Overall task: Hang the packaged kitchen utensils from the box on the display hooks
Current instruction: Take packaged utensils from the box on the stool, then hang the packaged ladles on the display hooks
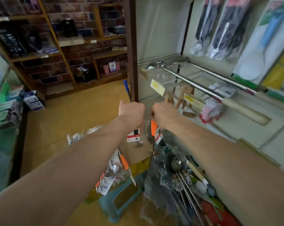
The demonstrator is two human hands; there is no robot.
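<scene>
Hands both raised near the wire display hooks with yellow price tags (157, 87). Left hand (131, 111) is fisted round a black-handled utensil in a clear packet (133, 136). Right hand (165, 114) grips the top of an orange-handled packaged utensil (153, 128), just beside the nearest hook. Neither is hung yet. Brown cardboard box (138, 154) below holds many more clear packets (112, 173); most of the job looks left.

The floor (64, 115) bears a teal plastic stool (115, 207) carrying a cardboard box (138, 155) of packaged utensils (112, 173), and white-and-blue cartons (33, 101) beside wooden shelves (56, 46).
</scene>
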